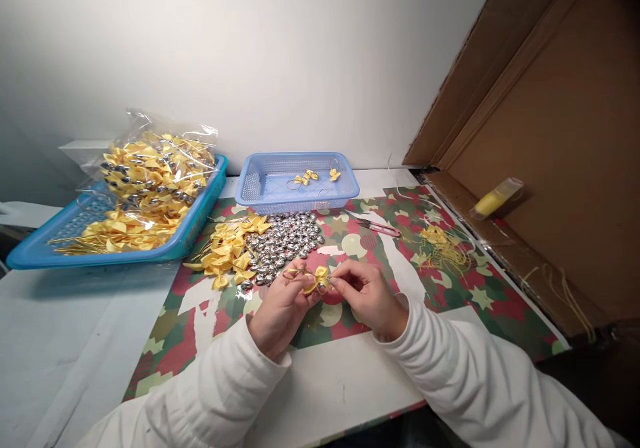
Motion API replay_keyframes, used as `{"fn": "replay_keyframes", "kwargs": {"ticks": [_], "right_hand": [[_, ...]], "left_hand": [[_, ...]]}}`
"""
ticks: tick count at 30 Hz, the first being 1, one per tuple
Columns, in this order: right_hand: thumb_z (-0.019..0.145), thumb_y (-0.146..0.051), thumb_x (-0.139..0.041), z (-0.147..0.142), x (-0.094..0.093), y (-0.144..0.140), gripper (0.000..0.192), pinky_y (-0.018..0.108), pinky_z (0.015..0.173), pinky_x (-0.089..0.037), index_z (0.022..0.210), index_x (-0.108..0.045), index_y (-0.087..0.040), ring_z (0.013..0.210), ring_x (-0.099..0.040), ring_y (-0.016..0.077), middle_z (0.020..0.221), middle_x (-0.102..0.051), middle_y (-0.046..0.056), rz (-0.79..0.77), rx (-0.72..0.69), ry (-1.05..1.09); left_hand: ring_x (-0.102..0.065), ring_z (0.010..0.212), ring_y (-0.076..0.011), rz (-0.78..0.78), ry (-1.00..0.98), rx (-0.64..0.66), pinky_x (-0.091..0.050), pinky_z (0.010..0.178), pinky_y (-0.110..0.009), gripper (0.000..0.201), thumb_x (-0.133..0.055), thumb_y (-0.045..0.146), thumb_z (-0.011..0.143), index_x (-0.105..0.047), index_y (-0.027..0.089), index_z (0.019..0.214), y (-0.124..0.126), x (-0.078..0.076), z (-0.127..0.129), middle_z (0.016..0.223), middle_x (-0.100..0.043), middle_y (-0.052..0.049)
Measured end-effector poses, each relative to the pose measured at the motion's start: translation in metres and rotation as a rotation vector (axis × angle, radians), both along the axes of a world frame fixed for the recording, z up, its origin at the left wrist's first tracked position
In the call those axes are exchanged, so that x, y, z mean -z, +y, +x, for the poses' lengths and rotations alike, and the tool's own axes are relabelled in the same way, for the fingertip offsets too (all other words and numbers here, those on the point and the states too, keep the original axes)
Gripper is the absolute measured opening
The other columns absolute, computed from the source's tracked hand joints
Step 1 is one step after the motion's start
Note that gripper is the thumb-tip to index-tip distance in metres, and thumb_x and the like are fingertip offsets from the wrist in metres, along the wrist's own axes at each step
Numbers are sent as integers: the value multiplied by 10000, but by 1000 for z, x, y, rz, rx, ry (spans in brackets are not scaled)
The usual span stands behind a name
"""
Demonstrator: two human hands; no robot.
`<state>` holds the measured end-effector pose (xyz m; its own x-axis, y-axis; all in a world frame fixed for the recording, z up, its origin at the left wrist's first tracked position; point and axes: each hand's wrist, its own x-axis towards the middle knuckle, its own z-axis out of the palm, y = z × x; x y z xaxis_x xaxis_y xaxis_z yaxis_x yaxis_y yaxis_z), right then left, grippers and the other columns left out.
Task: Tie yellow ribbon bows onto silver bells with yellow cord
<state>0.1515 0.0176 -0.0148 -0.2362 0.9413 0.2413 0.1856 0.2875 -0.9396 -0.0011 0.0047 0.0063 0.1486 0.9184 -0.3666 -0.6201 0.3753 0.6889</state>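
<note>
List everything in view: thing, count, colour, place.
yellow bow: one, yellow, held between both hands
loose bows: pile, yellow, mat left of bells
bells: heap, silver, mat centre
small basket: one, light blue, back centre, few bows inside
large tray: one, blue, left, bagged bows in it
snips: one, pink, mat right of bells
thread scraps: tangle, yellow, mat right
thread spool: one, yellow, on cardboard
left hand: pinching bow
right hand: pinching bow

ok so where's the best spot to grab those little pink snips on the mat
Probably by the pink handle end of the snips, coming from above on the right hand side. They lie flat, and the thin metal tips point left toward the silver bells.
</note>
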Motion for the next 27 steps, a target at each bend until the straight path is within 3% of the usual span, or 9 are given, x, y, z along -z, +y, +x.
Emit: {"fn": "replay_keyframes", "kwargs": {"ticks": [7, 21, 27], "right_hand": [[798, -194, -556, 0, -1, -1, 105, 233, 533, -419, 711, -608, -166, 570, -529, 118, 629, -602, 9, 22, 31, 4], [794, -125, -544, 2, -8, -1, 137, 224, 534, -413, 687, -617, -169, 563, -537, 109, 629, -627, 8, 150, -35, -119], [796, -145, -544, 1, -8, -2, 133, 232, 538, -426, 688, -614, -175, 576, -541, 117, 630, -618, 8, 91, -37, -82]], "left_hand": [[-554, 636, -95, -5, -6, -50, -480, 602, -213, 302, -699, 114, 600, -470, 191, 781, 1, -1, 0, 678, -534, 48], [-510, 587, -77, 14, 42, 31, -458, 594, -196, 282, -667, 102, 604, -439, 199, 739, 0, -3, 1, 612, -516, 62], [-531, 588, -83, -21, 5, 66, -453, 590, -192, 287, -664, 89, 622, -440, 201, 763, -1, 0, 0, 623, -538, 56]]}}
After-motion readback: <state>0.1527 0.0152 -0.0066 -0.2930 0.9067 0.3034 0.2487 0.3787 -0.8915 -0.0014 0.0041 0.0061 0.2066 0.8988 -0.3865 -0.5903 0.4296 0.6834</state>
